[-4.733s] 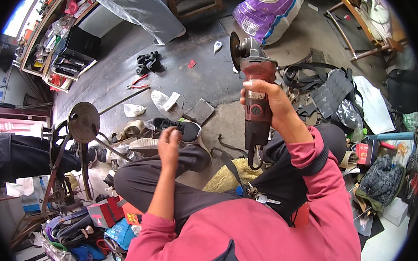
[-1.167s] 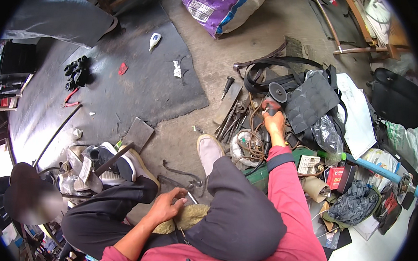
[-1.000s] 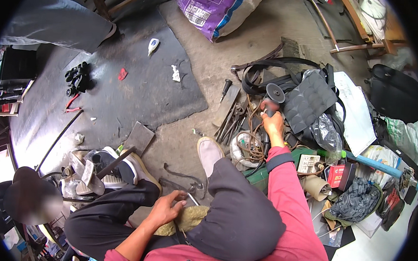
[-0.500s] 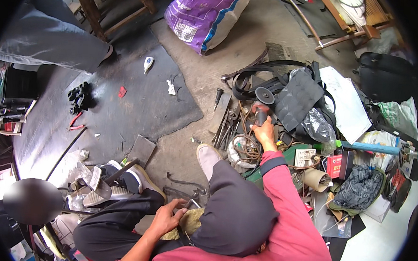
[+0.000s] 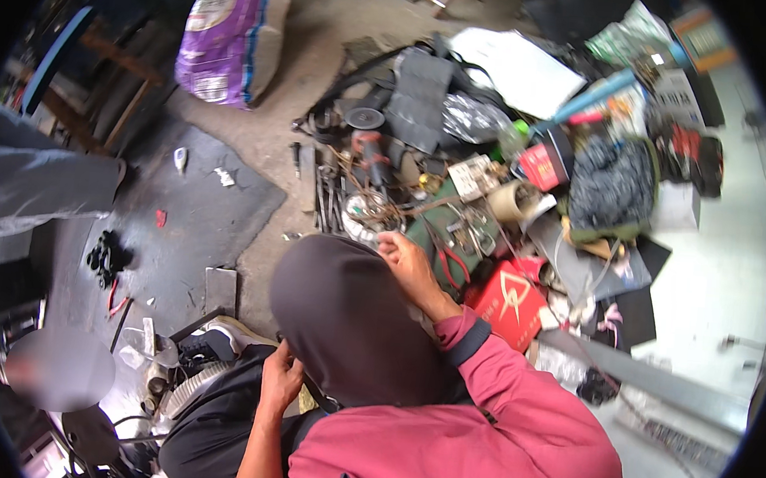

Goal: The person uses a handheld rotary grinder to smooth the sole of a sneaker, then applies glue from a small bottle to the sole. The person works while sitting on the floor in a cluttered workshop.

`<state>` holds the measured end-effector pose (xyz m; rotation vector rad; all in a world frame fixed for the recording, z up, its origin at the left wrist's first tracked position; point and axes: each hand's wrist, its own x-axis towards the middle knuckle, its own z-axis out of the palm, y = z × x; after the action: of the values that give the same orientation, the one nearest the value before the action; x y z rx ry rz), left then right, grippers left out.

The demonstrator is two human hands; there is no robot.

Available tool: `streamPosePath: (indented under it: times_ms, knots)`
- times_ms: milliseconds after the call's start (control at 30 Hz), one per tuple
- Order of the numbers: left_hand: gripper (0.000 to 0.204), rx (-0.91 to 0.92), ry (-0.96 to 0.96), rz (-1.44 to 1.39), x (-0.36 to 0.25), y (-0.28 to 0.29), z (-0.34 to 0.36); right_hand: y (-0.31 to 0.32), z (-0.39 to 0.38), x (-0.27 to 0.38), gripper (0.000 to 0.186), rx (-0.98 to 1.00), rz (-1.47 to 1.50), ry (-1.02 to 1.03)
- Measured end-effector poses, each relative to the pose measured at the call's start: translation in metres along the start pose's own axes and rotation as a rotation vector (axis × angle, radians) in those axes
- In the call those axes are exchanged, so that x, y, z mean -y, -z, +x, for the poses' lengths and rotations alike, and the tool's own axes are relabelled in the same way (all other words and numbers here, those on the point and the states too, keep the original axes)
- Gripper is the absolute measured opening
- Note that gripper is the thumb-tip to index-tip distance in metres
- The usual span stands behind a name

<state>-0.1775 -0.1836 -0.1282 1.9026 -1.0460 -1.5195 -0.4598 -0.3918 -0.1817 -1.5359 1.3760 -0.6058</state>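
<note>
My right hand (image 5: pixel 413 269) is by the right side of my raised, dark-trousered knee (image 5: pixel 342 312), its fingers bent together. Whether anything small is in them I cannot make out. My left hand (image 5: pixel 281 379) is at the knee's left side with curled fingers; the knee hides the fingertips and whatever they hold. Beyond my right hand lies an angle grinder (image 5: pixel 373 157) with a red and dark body and a round disc (image 5: pixel 364 119), with no hand on it. A white round object (image 5: pixel 364 213) wrapped in brown cord lies between the grinder and my knee.
Wrenches and rods (image 5: pixel 327 198) lie left of the grinder. Pliers with red handles (image 5: pixel 455 266) and a red box (image 5: pixel 506 304) are right of my right hand. A purple sack (image 5: pixel 230 33) stands far off. Another person's grey-trousered leg (image 5: pixel 41 171) is at the left.
My right hand has let go of the angle grinder and come back to my knee. The grinder now lies on the pile. The view has swung to the right.
</note>
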Motion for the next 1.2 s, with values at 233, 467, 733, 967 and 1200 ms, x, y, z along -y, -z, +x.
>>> streamPosePath:
  times_ms: [233,467,733,967,1200]
  knots:
    - [0.028,0.037,0.075,0.084,0.027,0.003,-0.026,0.014,-0.138,-0.059,0.022,0.169,-0.095,-0.149]
    - [0.028,0.001,0.094,-0.016,0.053,0.015,-0.037,0.041,-0.145,-0.114,0.022,-0.026,0.297,-0.444]
    - [0.027,-0.007,0.104,0.035,0.046,0.026,-0.052,0.078,-0.135,-0.205,0.027,-0.441,0.5,-0.687]
    - [0.028,-0.044,0.189,0.092,0.048,0.04,-0.064,0.065,-0.099,-0.252,0.035,-0.531,0.243,-0.725]
    - [0.028,-0.093,0.201,0.149,0.047,0.038,-0.074,0.03,-0.064,-0.31,0.029,-0.503,-0.034,-0.557]
